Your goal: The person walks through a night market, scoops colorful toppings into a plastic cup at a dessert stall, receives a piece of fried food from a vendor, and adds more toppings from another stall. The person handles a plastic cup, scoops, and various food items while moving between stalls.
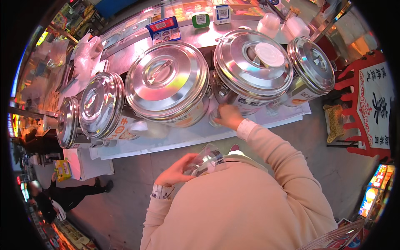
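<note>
Sitting just in front of the beige jumper (241,200), a clear plastic cup (209,160) is held at its side between the left hand's (178,171) thumb and fingers. The right hand (229,116) is at the lower front of a lidded metal pot (258,79), its grip unclear.

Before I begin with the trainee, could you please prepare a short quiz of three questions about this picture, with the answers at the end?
1. Count: how many lidded metal barrels stand in the row?
2. True or false: the left hand is empty.
3. Place: on top of which barrel, counted from the right, does the round white disc lie?

Key:
1. Five.
2. False; it holds a clear plastic cup.
3. The second barrel from the right.
</note>
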`<action>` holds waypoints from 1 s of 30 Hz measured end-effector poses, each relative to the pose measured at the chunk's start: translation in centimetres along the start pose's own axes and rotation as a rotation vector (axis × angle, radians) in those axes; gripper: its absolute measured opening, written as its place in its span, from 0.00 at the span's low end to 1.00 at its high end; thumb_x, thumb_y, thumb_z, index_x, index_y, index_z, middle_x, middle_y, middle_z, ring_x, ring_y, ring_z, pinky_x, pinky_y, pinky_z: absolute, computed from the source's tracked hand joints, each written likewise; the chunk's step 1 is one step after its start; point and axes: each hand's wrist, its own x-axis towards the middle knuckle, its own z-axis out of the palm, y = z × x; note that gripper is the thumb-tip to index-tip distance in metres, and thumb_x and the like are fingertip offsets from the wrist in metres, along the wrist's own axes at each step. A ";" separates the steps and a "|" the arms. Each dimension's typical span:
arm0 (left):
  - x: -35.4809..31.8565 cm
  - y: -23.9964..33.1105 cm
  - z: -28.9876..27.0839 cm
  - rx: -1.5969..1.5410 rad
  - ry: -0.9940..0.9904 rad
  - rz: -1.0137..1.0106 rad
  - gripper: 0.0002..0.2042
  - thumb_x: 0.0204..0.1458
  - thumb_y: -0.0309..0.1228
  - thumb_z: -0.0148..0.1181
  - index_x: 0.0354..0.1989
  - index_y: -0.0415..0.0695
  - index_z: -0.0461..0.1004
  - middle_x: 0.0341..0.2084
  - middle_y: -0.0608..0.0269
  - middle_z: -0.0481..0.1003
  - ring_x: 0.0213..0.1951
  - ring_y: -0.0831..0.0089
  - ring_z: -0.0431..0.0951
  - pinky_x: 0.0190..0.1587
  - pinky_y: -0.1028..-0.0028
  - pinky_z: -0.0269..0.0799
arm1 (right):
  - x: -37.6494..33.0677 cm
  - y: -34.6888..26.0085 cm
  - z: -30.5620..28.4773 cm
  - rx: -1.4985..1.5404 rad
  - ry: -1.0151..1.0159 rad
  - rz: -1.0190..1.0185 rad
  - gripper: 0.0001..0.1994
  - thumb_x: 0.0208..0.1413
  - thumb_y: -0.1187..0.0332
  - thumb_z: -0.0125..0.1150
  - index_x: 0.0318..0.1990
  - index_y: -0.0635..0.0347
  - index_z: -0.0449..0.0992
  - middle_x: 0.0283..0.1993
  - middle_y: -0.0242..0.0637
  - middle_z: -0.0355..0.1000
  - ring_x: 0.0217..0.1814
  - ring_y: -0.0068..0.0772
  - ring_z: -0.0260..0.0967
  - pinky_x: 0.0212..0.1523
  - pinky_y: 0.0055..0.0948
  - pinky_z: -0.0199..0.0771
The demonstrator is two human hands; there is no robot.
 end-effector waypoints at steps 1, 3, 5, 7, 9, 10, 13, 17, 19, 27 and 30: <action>0.9 0.3 0.3 0.011 -0.003 -0.022 0.39 0.46 0.27 0.76 0.68 0.39 0.62 0.62 0.59 0.68 0.65 0.70 0.66 0.69 0.63 0.60 | -0.6 0.7 -0.8 -0.012 0.003 -0.017 0.27 0.46 0.51 0.72 0.44 0.67 0.80 0.55 0.57 0.72 0.48 0.54 0.78 0.51 0.46 0.78; 1.0 0.2 -0.3 0.004 0.015 -0.068 0.36 0.46 0.27 0.76 0.65 0.38 0.65 0.59 0.59 0.71 0.62 0.70 0.70 0.67 0.64 0.63 | -1.4 0.0 -1.6 -0.016 0.043 -0.036 0.26 0.44 0.52 0.73 0.41 0.67 0.80 0.51 0.56 0.73 0.46 0.54 0.78 0.50 0.45 0.78; -0.3 -0.4 -2.1 -0.032 0.059 -0.112 0.35 0.46 0.28 0.76 0.64 0.38 0.65 0.56 0.60 0.73 0.59 0.70 0.73 0.64 0.66 0.67 | -1.6 -2.4 -1.7 -0.003 0.118 -0.038 0.26 0.43 0.52 0.74 0.40 0.69 0.80 0.49 0.55 0.72 0.45 0.55 0.78 0.49 0.45 0.79; -0.1 -0.8 -2.5 -0.081 0.075 -0.107 0.35 0.46 0.27 0.75 0.64 0.38 0.66 0.55 0.58 0.75 0.57 0.68 0.75 0.61 0.66 0.70 | -1.9 -2.3 -2.6 -0.012 0.161 -0.040 0.27 0.43 0.52 0.75 0.39 0.69 0.78 0.50 0.54 0.71 0.46 0.55 0.77 0.48 0.46 0.79; 0.1 -1.5 -3.3 -0.119 0.062 -0.089 0.36 0.45 0.27 0.75 0.64 0.38 0.66 0.56 0.56 0.75 0.57 0.67 0.76 0.61 0.66 0.71 | -2.6 -2.6 -4.0 -0.009 0.183 -0.034 0.27 0.44 0.52 0.75 0.39 0.70 0.78 0.49 0.53 0.71 0.47 0.55 0.76 0.48 0.46 0.79; 0.1 -1.2 -3.4 -0.141 0.049 -0.057 0.35 0.46 0.26 0.75 0.64 0.38 0.65 0.56 0.56 0.75 0.57 0.67 0.76 0.61 0.66 0.71 | -3.1 -3.1 -5.0 0.000 0.186 -0.026 0.27 0.44 0.52 0.75 0.39 0.71 0.78 0.47 0.52 0.71 0.47 0.55 0.76 0.48 0.45 0.80; -0.2 -0.3 -3.4 -0.217 0.025 0.026 0.36 0.46 0.26 0.75 0.65 0.38 0.64 0.57 0.54 0.75 0.59 0.65 0.75 0.62 0.64 0.71 | -4.0 -3.4 -6.1 0.037 0.247 -0.015 0.26 0.44 0.53 0.75 0.38 0.71 0.77 0.44 0.52 0.70 0.46 0.56 0.76 0.47 0.46 0.80; 0.4 -0.9 -4.1 -0.328 0.030 0.082 0.43 0.44 0.30 0.77 0.69 0.38 0.59 0.60 0.51 0.73 0.61 0.62 0.74 0.65 0.61 0.69 | -4.5 -2.2 -5.7 0.073 0.293 -0.004 0.27 0.43 0.53 0.75 0.38 0.70 0.77 0.43 0.52 0.70 0.46 0.56 0.76 0.47 0.46 0.79; 0.8 -1.0 -4.3 -0.345 0.027 0.089 0.45 0.44 0.31 0.77 0.71 0.37 0.57 0.61 0.50 0.72 0.61 0.61 0.74 0.66 0.60 0.69 | -4.5 -1.9 -5.4 0.093 0.317 0.006 0.27 0.43 0.52 0.76 0.39 0.70 0.77 0.43 0.52 0.70 0.45 0.57 0.75 0.46 0.47 0.79; 1.6 -1.9 -4.3 -0.433 0.011 0.114 0.40 0.48 0.27 0.74 0.69 0.38 0.58 0.60 0.50 0.71 0.61 0.58 0.75 0.67 0.59 0.67 | -4.5 -2.1 -4.2 0.149 0.408 0.011 0.27 0.43 0.52 0.76 0.37 0.71 0.76 0.44 0.53 0.70 0.41 0.59 0.76 0.44 0.48 0.79; 1.9 -2.1 -3.9 -0.364 0.064 0.103 0.41 0.47 0.36 0.77 0.67 0.38 0.60 0.59 0.55 0.72 0.61 0.63 0.73 0.65 0.57 0.70 | -4.1 -1.1 -2.4 0.106 0.323 0.006 0.26 0.45 0.53 0.74 0.40 0.71 0.75 0.45 0.54 0.71 0.43 0.60 0.76 0.45 0.49 0.79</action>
